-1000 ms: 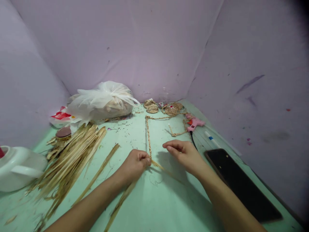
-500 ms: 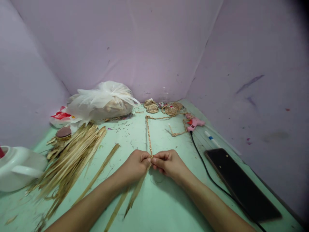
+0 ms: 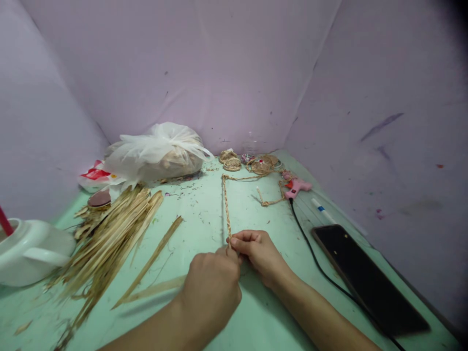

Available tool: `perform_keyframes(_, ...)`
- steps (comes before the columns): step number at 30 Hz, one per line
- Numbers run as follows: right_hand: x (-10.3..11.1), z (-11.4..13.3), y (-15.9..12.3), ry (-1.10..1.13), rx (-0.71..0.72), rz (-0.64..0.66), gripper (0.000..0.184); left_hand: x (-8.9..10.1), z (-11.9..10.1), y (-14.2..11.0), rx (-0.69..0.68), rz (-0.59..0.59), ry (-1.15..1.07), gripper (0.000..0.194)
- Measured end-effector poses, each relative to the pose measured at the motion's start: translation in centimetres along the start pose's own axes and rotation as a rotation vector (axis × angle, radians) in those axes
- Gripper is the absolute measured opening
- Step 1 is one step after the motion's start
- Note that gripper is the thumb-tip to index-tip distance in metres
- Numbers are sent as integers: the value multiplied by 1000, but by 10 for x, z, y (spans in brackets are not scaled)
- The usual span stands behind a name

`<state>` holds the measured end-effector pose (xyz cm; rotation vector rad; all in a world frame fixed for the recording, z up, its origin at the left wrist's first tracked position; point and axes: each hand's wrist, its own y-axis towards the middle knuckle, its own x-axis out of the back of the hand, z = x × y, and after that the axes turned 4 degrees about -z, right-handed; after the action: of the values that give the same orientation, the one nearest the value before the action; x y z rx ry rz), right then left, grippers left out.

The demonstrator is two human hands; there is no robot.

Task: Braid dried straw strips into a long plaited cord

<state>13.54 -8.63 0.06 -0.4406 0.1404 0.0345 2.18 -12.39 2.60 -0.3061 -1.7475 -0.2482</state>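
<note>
We close the fingers of our right hand (image 3: 258, 251) on the braided fiber cord (image 3: 227, 214) near its closer end, over the counter (image 3: 199, 209). Our left hand (image 3: 214, 285) adjoins; its grip we cannot tell.

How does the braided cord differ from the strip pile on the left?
The braided cord is one narrow interlaced line; the strip pile is many flat, loose pieces. The right hand pinches the braided cord, while the strip pile lies untouched. Both are straw-coloured.
</note>
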Motion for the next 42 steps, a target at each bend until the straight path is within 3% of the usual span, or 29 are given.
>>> perform_keyframes(4, 1, 0, 0, 30, -51, 4, 14, -11, -7, -4, -76, 27, 78, 43)
perform_keyframes(7, 3, 3, 0, 34, -62, 15, 14, 9, -1, 1, -72, 52, -37, 31)
perform_keyframes(9, 4, 5, 0, 50, -79, 45, 15, 26, 8, 10, 76, 9, -188, 28)
perform_keyframes(11, 5, 6, -1, 60, -92, 86, 17, 35, 19, 20, 278, -78, -478, 26)
perform_keyframes(12, 5, 7, -1, 60, -92, 104, 17, 36, 23, 25, 384, -26, -665, 27)
perform_keyframes(14, 6, 7, -1, 52, -85, 125, 18, 28, 30, 34, 505, 187, -1023, 31)
perform_keyframes(16, 7, 8, 0, 30, -64, 162, 18, 15, 33, 40, 503, 397, -1257, 25)
perform_keyframes(17, 7, 7, 1, 5, -46, 182, 17, 10, 34, 41, 478, 447, -1305, 21)
perform_keyframes(19, 9, 5, 3, -89, 13, 215, 15, 1, 34, 43, 440, 457, -1282, 18)
perform_keyframes(22, 11, 1, 5, -374, 176, 171, 11, -4, 34, 45, 440, 383, -1068, 16)
perform_keyframes(26, 10, -1, -2, -897, 503, 3, 17, -14, 34, 47, 376, 175, -818, 17)
perform_keyframes(28, 8, 1, -7, -1095, 585, -69, 18, -20, 33, 46, 319, 81, -798, 15)
perform_keyframes(32, 2, 3, -17, -1356, 629, -202, 17, -25, 30, 43, 315, 38, -821, 16)
perform_keyframes(35, -1, 3, -24, -1400, 605, -254, 19, -24, 27, 41, 375, 48, -903, 16)
perform_keyframes(42, -12, -6, -31, -1481, 566, -112, 19, -17, 21, 39, 591, 177, -1206, 14)
